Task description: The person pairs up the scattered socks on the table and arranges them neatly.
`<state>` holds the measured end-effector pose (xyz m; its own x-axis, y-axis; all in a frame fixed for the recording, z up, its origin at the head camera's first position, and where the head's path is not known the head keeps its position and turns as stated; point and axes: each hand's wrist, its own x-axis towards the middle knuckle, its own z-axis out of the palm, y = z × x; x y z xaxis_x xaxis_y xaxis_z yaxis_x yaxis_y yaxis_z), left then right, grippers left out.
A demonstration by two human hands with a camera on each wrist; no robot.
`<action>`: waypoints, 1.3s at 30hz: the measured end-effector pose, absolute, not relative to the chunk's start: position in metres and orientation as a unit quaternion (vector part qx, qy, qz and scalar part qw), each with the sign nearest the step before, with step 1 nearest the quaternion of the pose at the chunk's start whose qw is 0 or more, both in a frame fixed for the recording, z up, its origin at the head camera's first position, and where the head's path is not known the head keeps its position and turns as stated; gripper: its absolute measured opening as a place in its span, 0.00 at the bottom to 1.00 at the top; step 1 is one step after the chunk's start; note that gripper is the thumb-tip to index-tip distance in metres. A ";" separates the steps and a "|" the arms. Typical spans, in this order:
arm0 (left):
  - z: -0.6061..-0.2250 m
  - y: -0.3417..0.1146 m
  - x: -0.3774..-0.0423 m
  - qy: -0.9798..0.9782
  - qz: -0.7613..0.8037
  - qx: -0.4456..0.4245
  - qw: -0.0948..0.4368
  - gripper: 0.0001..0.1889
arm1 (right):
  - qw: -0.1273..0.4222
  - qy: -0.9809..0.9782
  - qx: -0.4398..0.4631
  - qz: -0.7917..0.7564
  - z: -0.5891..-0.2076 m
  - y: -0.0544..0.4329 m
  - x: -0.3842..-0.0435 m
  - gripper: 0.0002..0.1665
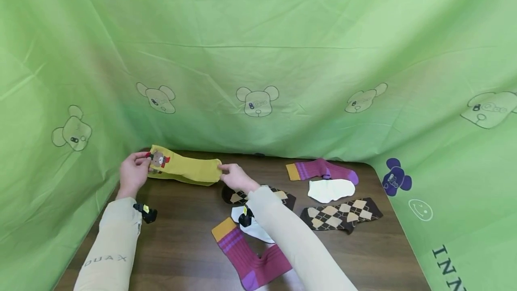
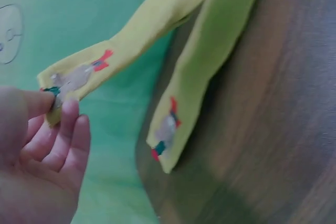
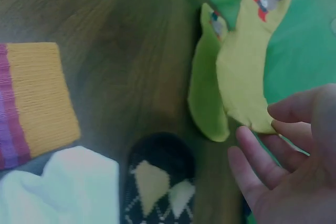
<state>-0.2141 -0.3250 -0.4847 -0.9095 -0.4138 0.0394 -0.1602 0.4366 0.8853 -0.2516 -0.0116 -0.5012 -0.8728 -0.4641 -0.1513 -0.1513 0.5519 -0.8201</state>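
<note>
- Left sleeve [image 1: 107, 237]: nearer and left of the left argyle sock [image 1: 236, 197]; letters end "UAX", the first hard to make out.
- Left hand [image 1: 134, 172]: left of that argyle; pinches the bear-patterned cuff of the held yellow sock [image 1: 190, 167].
- Held yellow sock: stretched left of and beyond the argyle.
- Other yellow sock [image 3: 207, 87]: under the held one, left of the argyle, mostly hidden in the head view.
- Near plum sock [image 1: 242, 250]: nearer than the argyle, partly behind the right sleeve [image 1: 303, 246].
- Right hand [image 1: 237, 178]: just beyond the argyle, pinching the held yellow sock's toe.
- Near white sock [image 1: 258, 231]: just nearer than the argyle, partly covered by the right sleeve.
- Far plum sock [image 1: 323, 169], far white sock [image 1: 331, 190], right argyle sock [image 1: 341, 214]: right of the left argyle.
- Green cloth [image 1: 258, 21]: behind and around it; "INN" is cut off far right.
</note>
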 end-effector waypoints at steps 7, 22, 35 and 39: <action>-0.492 -0.321 -0.219 -0.825 -0.489 0.210 0.192 0.17 | 0.199 0.865 -0.183 -0.424 -0.512 -0.020 -0.250 0.31; -0.506 -0.314 -0.218 -0.798 -0.507 0.223 0.238 0.14 | 0.228 0.861 -0.194 -0.411 -0.527 -0.023 -0.252 0.33; -0.515 -0.327 -0.218 -0.809 -0.507 0.213 0.207 0.15 | 0.247 0.858 -0.207 -0.400 -0.534 -0.028 -0.258 0.33; -0.517 -0.327 -0.218 -0.812 -0.510 0.203 0.197 0.15 | 0.246 0.858 -0.214 -0.397 -0.541 -0.032 -0.256 0.31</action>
